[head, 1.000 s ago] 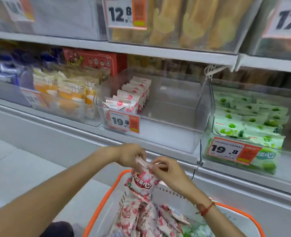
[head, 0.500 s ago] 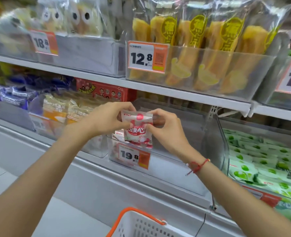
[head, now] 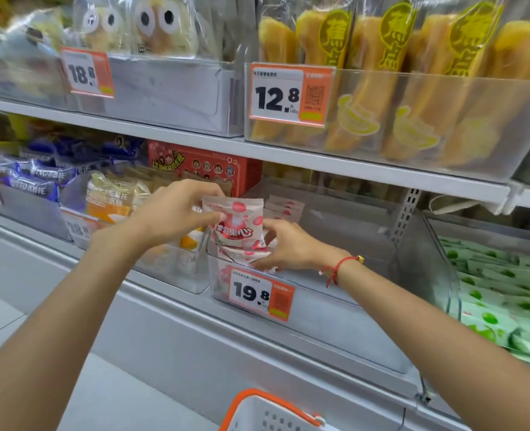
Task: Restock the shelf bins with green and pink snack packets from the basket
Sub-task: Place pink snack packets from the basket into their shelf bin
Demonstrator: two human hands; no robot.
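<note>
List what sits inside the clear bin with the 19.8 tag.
Inside the clear bin, a row of pink packets stands at the left. The left hand holds another pink packet at its front; the right hand covers the packets beneath.

Both bare forearms reach forward and up from the near corners, converging at centre. The left hand [head: 176,209] is raised, fingers curled, thumb and fingertips pinching. The right hand [head: 283,245] sits lower, fingers bent downward and gripping, wrist level.

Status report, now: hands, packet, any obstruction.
Left hand pinching pink packet upright. Right hand gripping packets at clear bin front. No obstruction seen.
</note>
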